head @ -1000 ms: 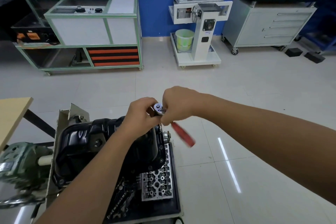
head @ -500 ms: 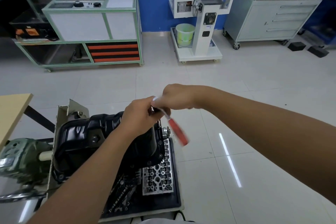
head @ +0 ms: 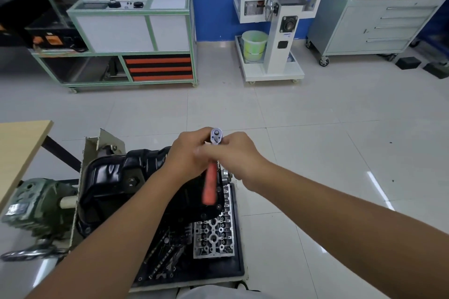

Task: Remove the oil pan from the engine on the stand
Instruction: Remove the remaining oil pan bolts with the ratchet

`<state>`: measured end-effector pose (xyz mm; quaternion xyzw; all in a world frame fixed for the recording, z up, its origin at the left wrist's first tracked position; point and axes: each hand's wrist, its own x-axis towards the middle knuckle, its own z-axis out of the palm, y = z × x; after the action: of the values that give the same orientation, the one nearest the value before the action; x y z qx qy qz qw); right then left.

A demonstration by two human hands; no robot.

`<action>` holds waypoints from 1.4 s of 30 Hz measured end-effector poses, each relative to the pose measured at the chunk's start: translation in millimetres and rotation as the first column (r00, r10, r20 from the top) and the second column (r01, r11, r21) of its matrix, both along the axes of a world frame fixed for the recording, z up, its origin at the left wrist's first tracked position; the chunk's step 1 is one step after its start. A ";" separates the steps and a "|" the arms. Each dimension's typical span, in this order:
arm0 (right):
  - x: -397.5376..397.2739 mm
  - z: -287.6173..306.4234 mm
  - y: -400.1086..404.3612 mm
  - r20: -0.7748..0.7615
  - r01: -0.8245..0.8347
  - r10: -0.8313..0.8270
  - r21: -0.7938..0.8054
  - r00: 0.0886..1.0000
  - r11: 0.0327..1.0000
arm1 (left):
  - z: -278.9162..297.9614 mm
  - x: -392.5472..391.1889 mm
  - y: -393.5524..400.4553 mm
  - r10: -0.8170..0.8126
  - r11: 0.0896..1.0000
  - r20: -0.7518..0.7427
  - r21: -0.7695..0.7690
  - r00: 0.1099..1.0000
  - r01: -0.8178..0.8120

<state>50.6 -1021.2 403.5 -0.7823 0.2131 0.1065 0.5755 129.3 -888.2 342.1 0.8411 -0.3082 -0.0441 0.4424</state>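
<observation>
Ratchet work is where we judge the task to stand: we are loosening the bolts at the far edge of the oil pan [head: 116, 177], not yet lifting it. The black pan sits bolted on the engine on the stand, at about seven o'clock from our hands. Our left hand [head: 188, 153] curls round the ratchet [head: 215, 153] just below its silver head, while our right hand [head: 233, 153] wraps its fingers round the shaft from the three o'clock side; the red handle hangs blurred toward six o'clock. We cannot tell whether the socket sits on a bolt, since both hands hide it. Next, we think, comes another sweep of the handle, with the head steadied. A cylinder head [head: 215, 235] lies on the black tray [head: 239, 262] at six o'clock.
</observation>
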 end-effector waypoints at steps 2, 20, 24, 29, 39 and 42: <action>2.0 5.2 -12.7 -0.035 -0.271 0.272 -0.257 0.962 0.928 | 1.7 -1.7 -0.3 0.015 1.000 0.012 -0.018 1.000 -0.015; 34.2 30.3 -46.6 -0.055 -0.369 0.475 -0.710 0.878 0.600 | 1.1 6.4 0.5 -0.080 0.996 0.003 0.044 0.997 0.080; 27.3 20.4 -46.3 -0.104 -0.291 0.288 -0.012 0.952 0.957 | 1.3 1.1 -0.6 -0.042 0.999 0.016 -0.020 0.999 0.042; 20.2 7.4 -31.9 0.087 -0.107 0.112 -0.053 0.990 0.993 | 2.5 1.0 -1.4 -0.017 1.000 0.043 0.025 0.999 0.016; 27.3 36.6 -59.7 0.315 -0.012 -0.194 0.550 0.929 0.835 | -4.2 2.8 -5.9 0.155 0.988 0.085 0.001 0.984 -0.156; 27.5 29.3 -73.9 0.240 -0.032 -0.342 0.856 0.909 0.515 | -3.8 -0.5 -6.5 0.155 0.985 0.146 0.048 0.977 -0.164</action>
<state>78.1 -1095.1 432.8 -0.3867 0.0897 -0.0104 0.9178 128.8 -894.7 338.3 0.8769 -0.2688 0.0422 0.3963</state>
